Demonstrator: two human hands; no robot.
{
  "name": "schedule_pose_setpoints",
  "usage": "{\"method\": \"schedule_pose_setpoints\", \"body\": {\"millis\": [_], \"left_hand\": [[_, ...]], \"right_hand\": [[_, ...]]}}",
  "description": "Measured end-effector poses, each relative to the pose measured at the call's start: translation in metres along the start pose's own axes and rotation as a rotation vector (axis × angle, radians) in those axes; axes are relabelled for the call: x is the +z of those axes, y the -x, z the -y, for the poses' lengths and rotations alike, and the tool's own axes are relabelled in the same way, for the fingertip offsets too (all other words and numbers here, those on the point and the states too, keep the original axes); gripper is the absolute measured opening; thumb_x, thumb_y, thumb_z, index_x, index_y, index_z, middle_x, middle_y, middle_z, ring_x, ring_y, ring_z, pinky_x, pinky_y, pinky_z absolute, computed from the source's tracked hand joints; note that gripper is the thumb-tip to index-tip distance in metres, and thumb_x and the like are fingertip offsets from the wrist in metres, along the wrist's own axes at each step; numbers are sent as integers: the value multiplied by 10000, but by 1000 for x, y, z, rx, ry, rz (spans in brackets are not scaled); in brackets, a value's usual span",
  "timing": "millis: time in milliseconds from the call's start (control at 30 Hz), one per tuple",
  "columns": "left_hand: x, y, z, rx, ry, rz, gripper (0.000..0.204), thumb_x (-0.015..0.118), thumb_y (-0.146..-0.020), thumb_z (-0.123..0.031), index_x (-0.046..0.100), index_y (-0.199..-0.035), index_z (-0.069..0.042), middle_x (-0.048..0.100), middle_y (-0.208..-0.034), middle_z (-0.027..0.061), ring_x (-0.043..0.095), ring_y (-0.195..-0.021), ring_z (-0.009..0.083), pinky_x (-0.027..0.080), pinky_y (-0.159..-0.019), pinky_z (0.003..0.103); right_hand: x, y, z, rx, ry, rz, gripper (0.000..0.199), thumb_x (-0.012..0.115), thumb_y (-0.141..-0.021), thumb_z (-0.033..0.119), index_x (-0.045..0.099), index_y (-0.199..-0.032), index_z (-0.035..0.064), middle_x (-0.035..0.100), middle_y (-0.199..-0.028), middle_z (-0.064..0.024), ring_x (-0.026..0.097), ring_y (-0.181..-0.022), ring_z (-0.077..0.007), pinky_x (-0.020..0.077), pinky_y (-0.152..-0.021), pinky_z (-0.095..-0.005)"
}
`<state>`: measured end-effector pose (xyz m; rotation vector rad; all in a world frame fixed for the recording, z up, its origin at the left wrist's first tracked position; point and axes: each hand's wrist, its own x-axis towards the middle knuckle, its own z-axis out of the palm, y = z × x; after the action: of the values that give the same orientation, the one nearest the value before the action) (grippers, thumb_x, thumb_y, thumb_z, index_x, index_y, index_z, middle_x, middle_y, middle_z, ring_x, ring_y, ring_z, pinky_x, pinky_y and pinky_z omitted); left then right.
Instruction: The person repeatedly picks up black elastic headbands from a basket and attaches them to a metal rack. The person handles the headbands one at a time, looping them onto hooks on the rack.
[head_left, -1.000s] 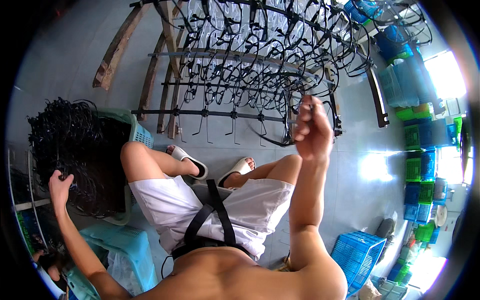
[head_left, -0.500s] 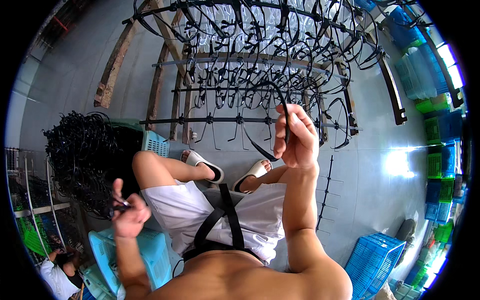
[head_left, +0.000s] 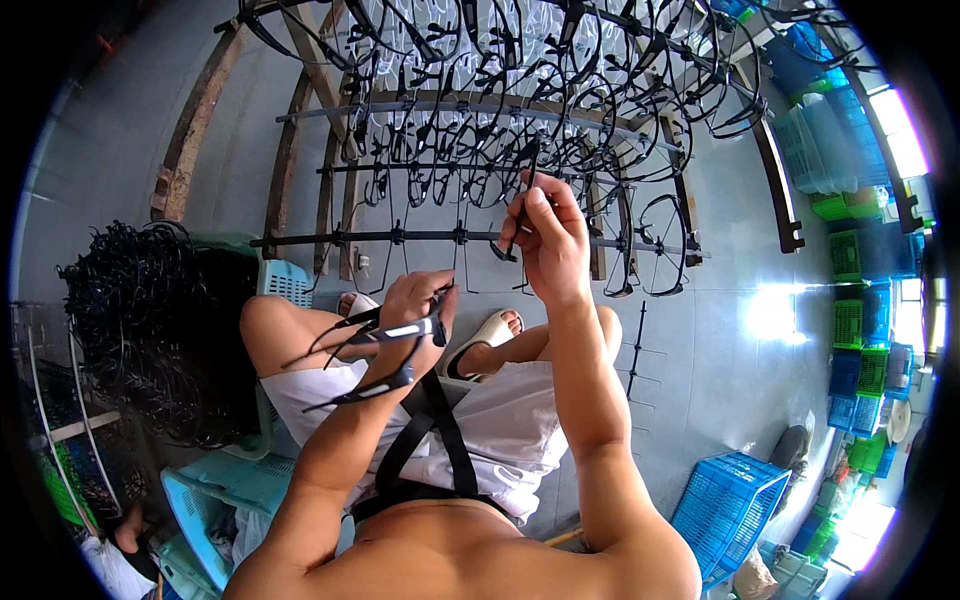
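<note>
My left hand (head_left: 425, 300) is closed around black eyeglass frames (head_left: 388, 384), whose thin arms stick out to the left above my thigh. Up and to the right, my right hand (head_left: 552, 240) pinches another black eyeglass frame (head_left: 515, 235) between thumb and fingers, in front of the lowest rod. That black rod (head_left: 370, 239) runs across the rack and carries thin bent wire hooks. Bare hooks hang from its left part, while an eyeglass frame (head_left: 661, 245) hangs at its right end. Where the right hand's frame meets a hook, I cannot tell.
Rows of black frames (head_left: 480, 125) hang on higher rods between brown posts (head_left: 287, 165). A big heap of black frames (head_left: 150, 330) fills a crate on the left. Teal basket (head_left: 200, 500) and blue crate (head_left: 728, 515) stand beside me; another person (head_left: 110, 560) sits lower left.
My left hand has swung from the lower left to the middle, bringing frames. My right hand has moved slightly left and up, its frame now close to the rod. The view has shifted a little.
</note>
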<state>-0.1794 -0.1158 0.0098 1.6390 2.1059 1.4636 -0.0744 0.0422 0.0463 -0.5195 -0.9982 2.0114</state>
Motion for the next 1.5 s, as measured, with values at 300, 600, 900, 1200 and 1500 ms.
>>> {"method": "schedule_pose_setpoints", "body": {"millis": [300, 600, 900, 1200, 1500], "left_hand": [[-1, -5, -6, -2, 1, -9, 78, 656, -792, -31, 588, -830, -34, 562, -689, 105, 539, -594, 266, 422, -541, 336], [2, -5, -2, 70, -37, -44, 100, 663, -793, -28, 578, -846, -29, 578, -700, 108, 550, -603, 270, 433, -553, 346], [3, -6, -2, 63, 10, -55, 125, 668, -792, -19, 566, -863, -26, 579, -707, 99, 550, -600, 248, 435, -549, 321], [3, 1, -3, -4, 19, -12, 89, 655, -800, -20, 578, -846, -25, 568, -712, 101, 544, -612, 253, 428, -570, 337], [1, -1, -10, -60, -16, 4, 80, 654, -800, -39, 584, -835, -22, 586, -726, 117, 559, -654, 294, 439, -597, 366]], "right_hand": [[0, 2, 0, 354, 173, -16, 222, 532, -935, 158, 516, -1101, 12, 582, -805, -76, 584, -626, -151, 499, -558, -273], [9, 25, 28, 391, 63, -166, 215, 516, -937, 168, 539, -1057, -9, 546, -750, -59, 553, -517, -152, 484, -455, -281], [19, 18, 20, 328, 86, -123, 245, 539, -933, 195, 528, -1039, -25, 550, -767, -72, 582, -556, -154, 516, -486, -284], [6, -1, -9, 255, 300, -233, 278, 571, -910, 196, 529, -1076, -23, 562, -790, -73, 594, -596, -137, 525, -513, -275], [6, -2, -7, 244, 281, -246, 236, 562, -921, 189, 546, -1063, 1, 558, -794, -56, 585, -596, -129, 512, -517, -268]]}}
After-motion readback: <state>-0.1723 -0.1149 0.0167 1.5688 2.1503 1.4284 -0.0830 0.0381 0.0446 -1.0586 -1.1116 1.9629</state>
